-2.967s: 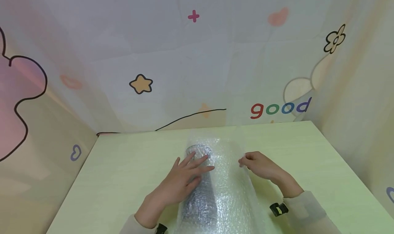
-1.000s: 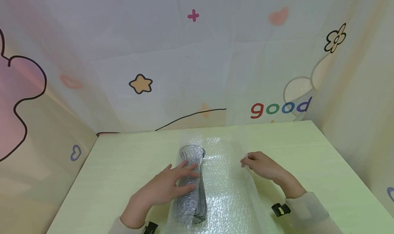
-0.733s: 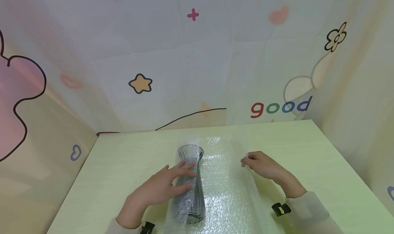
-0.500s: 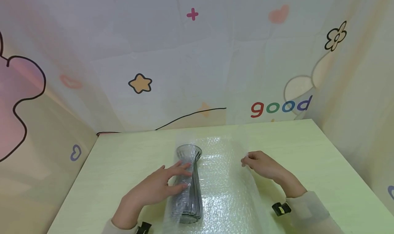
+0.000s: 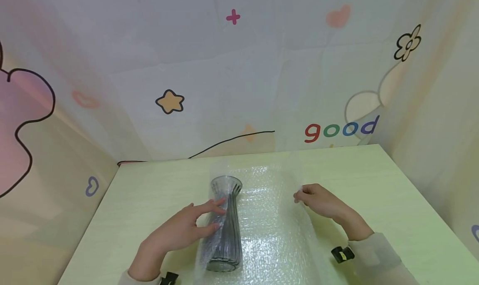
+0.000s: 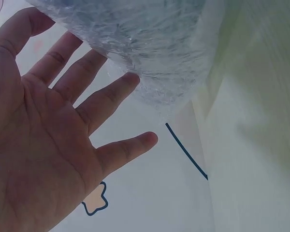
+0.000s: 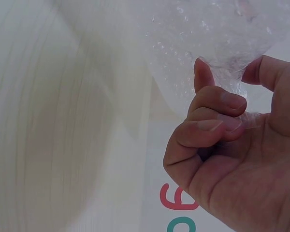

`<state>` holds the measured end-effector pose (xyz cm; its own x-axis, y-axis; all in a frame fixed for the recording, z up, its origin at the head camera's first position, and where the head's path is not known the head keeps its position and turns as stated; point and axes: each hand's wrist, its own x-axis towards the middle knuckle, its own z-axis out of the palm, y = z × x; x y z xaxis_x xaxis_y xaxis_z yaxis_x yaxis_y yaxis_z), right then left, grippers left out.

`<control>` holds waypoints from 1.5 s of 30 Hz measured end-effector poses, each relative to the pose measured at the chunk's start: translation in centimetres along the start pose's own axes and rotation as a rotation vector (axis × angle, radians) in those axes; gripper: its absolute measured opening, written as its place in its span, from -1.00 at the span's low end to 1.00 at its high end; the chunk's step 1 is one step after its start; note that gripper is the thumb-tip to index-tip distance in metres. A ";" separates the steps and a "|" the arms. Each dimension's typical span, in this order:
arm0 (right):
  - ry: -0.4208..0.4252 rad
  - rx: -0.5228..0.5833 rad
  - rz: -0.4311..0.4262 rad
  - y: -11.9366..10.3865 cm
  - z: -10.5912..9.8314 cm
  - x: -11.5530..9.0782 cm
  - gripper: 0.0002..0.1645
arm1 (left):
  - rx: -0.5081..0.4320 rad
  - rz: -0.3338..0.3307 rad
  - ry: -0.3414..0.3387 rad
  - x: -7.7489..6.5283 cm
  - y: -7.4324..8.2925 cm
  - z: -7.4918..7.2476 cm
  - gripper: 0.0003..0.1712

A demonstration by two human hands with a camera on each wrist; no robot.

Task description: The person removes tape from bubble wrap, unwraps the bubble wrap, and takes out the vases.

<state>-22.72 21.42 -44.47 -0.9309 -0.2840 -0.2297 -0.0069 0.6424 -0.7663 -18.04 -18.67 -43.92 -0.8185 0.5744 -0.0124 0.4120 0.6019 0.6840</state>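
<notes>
Head view: we see a ribbed glass vase [image 5: 230,231] lying on its side on bubble wrap [image 5: 269,218], around mid-width of the table [image 5: 355,168], short of the far edge.
Vase axis: its flared mouth points to the far edge and its wider base toward us; the long axis runs almost square to that edge.
Left hand [image 5: 179,229]: fingers spread wide, tips against the wrap that covers the vase's left side.
Right hand [image 5: 318,199]: we see it pinching the wrap's right edge between thumb and fingers.
Vase and hands: the vase lies between them, just beside the left, well apart from the right.
Backdrop: "good" lettering [image 5: 341,129] shows near the table's far right corner.
</notes>
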 end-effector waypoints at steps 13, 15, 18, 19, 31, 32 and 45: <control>0.004 -0.005 0.009 0.2 0.0 0.1 -0.58 | 0.011 -0.057 0.020 -0.8 -0.5 -0.5 -0.52; 0.004 -0.008 0.008 0.2 -0.1 0.1 -0.57 | 0.008 -0.056 0.026 -0.9 -0.5 -0.5 -0.54; 0.001 -0.007 0.008 0.4 -0.1 0.1 -0.57 | 0.002 -0.053 0.035 -1.0 -0.6 -0.4 -0.56; -0.001 -0.005 0.009 0.4 -0.1 0.1 -0.57 | 0.002 -0.052 0.036 -1.0 -0.6 -0.4 -0.55; 0.012 -0.009 0.019 0.5 -0.4 -0.1 -0.56 | -0.172 -0.016 0.083 -1.3 -0.7 1.1 -0.60; 0.011 -0.010 0.019 0.6 -0.5 -0.2 -0.56 | -0.193 -0.023 0.091 -1.3 -0.7 1.2 -0.58; 0.096 -0.025 0.072 1.4 -1.6 -0.5 -0.31 | -0.184 -0.026 0.157 -1.1 -0.9 1.7 -0.39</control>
<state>-22.81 23.60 -44.53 -0.9600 -0.1677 -0.2243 0.0535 0.6765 -0.7345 -16.79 -18.86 -45.75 -0.8859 0.4584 0.0716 0.3219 0.4960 0.8064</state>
